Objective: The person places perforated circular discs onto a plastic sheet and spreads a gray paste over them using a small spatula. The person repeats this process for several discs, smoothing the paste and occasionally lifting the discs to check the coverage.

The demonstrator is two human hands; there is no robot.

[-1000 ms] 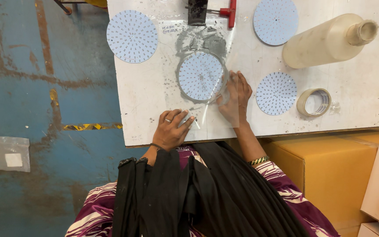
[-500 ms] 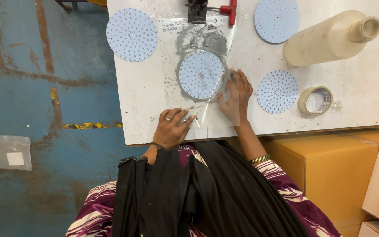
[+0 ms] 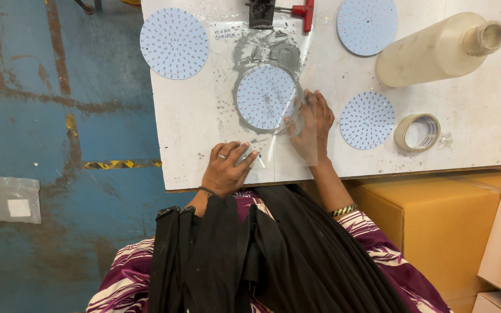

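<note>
Clear plastic sheet [image 3: 288, 145] stayed pinned over the round white dotted disc [image 3: 266, 97]; left hand [image 3: 227, 168] fingers curled pinching its edge, right hand [image 3: 311, 124] spread flat, barely shifted.

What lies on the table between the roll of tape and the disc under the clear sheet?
In the head view, another dotted disc and the right hand lie between the tape roll and the central disc.

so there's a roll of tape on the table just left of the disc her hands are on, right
Not quite. The roll of tape is on the table, but it lies to the right of the disc under the clear sheet, beyond another disc and the right hand. The left hand rests at the near edge. The head view shows it.
</note>
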